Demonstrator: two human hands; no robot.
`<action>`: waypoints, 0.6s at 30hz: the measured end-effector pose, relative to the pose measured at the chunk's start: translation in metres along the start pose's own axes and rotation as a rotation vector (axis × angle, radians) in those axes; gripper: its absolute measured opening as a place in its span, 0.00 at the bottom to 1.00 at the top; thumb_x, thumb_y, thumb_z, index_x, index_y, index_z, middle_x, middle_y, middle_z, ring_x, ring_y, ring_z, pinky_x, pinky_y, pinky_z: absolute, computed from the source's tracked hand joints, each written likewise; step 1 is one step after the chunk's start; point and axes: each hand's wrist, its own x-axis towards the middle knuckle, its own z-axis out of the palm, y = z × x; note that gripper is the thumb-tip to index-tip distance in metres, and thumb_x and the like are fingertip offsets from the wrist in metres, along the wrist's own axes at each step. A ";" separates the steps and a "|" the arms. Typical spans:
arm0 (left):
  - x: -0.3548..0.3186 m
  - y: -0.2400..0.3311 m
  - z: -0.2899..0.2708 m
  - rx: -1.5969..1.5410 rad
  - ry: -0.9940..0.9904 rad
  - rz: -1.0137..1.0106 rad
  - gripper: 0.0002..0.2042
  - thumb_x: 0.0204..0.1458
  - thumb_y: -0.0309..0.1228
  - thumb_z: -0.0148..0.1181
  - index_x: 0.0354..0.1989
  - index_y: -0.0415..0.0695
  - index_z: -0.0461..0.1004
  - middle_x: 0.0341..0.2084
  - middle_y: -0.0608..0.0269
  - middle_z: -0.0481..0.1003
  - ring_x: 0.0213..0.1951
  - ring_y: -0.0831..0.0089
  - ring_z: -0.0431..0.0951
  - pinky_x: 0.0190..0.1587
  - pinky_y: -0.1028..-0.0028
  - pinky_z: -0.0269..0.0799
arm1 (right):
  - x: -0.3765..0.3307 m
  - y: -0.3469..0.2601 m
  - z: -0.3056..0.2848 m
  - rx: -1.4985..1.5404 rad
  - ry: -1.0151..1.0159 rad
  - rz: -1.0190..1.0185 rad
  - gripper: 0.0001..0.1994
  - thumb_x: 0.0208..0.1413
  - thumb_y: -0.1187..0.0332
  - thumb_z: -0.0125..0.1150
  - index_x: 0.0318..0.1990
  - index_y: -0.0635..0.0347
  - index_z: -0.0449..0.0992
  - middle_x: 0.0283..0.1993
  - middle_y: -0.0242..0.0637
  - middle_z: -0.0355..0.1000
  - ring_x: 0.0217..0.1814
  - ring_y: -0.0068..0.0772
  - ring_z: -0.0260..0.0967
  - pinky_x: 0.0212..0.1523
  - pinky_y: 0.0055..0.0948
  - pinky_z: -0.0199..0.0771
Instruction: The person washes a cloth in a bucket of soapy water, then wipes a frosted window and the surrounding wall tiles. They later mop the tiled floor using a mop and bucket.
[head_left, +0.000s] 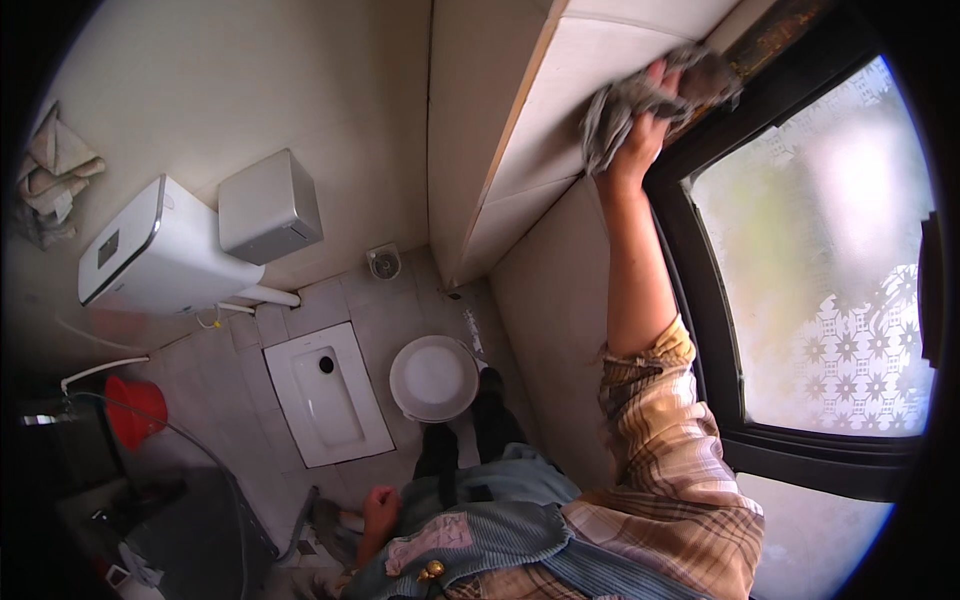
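Washroom ledge (600, 45): white-tiled, bordered by window (810, 280)
Grey cloth (604, 125): held at ledge, stretched roughly along it
Right hand (645, 130): nearer, fingers wrapped in cloth
Left hand (381, 510): well apart; finger state cannot be told

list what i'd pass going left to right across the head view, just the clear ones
Beige cloth at the far left → red bucket → white squat toilet → round white basin → grey cloth in the right hand → frosted window pane
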 end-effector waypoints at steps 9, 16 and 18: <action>0.022 -0.039 0.004 -0.209 0.094 -0.215 0.04 0.52 0.24 0.51 0.36 0.40 0.69 0.23 0.62 0.73 0.22 0.78 0.71 0.24 0.79 0.67 | -0.145 -0.013 -0.026 -0.406 -0.579 -0.011 0.27 0.50 0.74 0.52 0.60 0.65 0.57 0.63 0.53 0.52 0.64 0.50 0.51 0.59 0.44 0.54; 0.020 -0.051 0.030 -0.303 0.173 -0.310 0.05 0.52 0.25 0.51 0.37 0.40 0.70 0.23 0.62 0.73 0.22 0.78 0.71 0.23 0.80 0.66 | -0.151 -0.014 -0.030 -0.445 -0.610 -0.086 0.26 0.50 0.73 0.53 0.58 0.70 0.58 0.62 0.53 0.54 0.62 0.50 0.54 0.58 0.44 0.54; 0.017 -0.054 0.041 -0.294 0.140 -0.300 0.05 0.52 0.25 0.52 0.37 0.40 0.70 0.24 0.62 0.74 0.22 0.78 0.71 0.23 0.80 0.66 | -0.151 -0.014 -0.028 -0.450 -0.574 -0.124 0.22 0.50 0.76 0.49 0.54 0.74 0.62 0.59 0.54 0.56 0.60 0.50 0.56 0.57 0.43 0.56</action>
